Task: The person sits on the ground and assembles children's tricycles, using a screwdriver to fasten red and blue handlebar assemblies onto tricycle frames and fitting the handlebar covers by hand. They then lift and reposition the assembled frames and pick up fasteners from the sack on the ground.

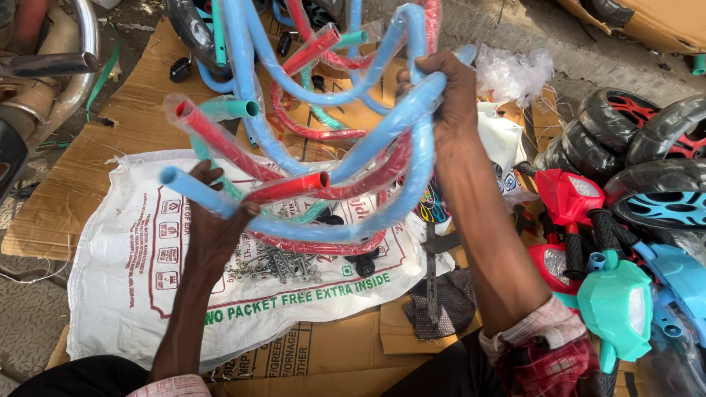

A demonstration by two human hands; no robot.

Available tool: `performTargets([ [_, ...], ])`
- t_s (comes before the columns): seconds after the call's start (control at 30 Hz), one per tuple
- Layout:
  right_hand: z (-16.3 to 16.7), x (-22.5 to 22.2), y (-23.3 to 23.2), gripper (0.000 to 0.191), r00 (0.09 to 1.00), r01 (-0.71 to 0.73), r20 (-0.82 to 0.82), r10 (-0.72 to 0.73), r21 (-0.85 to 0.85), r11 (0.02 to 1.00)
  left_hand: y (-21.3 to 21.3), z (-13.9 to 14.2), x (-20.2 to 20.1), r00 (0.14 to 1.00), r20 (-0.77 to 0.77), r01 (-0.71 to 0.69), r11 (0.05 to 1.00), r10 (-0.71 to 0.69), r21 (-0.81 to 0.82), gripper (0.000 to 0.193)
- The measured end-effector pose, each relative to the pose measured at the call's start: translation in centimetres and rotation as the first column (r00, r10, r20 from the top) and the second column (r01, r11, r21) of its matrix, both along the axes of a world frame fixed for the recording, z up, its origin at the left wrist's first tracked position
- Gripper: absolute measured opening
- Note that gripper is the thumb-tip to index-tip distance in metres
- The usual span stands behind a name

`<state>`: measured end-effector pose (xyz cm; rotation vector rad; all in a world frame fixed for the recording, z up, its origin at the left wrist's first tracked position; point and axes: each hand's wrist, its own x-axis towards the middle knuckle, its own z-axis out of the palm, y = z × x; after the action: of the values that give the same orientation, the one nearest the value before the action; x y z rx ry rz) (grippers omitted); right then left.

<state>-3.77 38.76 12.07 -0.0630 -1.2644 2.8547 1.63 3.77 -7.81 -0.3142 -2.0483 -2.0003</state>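
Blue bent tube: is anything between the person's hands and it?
Only its clear plastic wrap. Both the left hand and right hand grip the blue bent tube directly, though red tubes are tangled through it.

Your floor is patterned metal plate at left, bare concrete at top right. Flattened cardboard sheets lie on it. A white woven sack is spread on the cardboard, with a small heap of bolts and screws on it. A dark cloth lies beside the sack.
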Motion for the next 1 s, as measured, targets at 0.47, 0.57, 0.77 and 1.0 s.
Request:
performTargets([
  [0.47,8.3,10.2,11.6,0.033,0.926,-0.359,-0.19,0.326,-0.177,0.916,3.0,-0.7,1.7,0.989,-0.093,-0.145,0.907,0.117,-0.395,0.025],
  [0.57,9.3,9.8,15.4,0.03,0.873,-0.487,-0.212,0.438,-0.376,0.788,2.7,-1.0,1.9,0.987,-0.062,-0.164,0.917,0.151,-0.364,0.025],
  [0.77,11.9,6.4,23.6,0.025,0.952,-0.27,-0.223,0.211,-0.279,0.922,3.0,-1.4,1.5,0.985,0.068,-0.127,0.928,0.16,-0.351,0.024],
  [1.0,12.1,-1.3,29.4,0.022,0.925,0.152,-0.334,-0.182,-0.115,0.982,3.5,-2.7,0.5,0.972,0.128,-0.13,0.906,0.197,-0.402,0.023],
])
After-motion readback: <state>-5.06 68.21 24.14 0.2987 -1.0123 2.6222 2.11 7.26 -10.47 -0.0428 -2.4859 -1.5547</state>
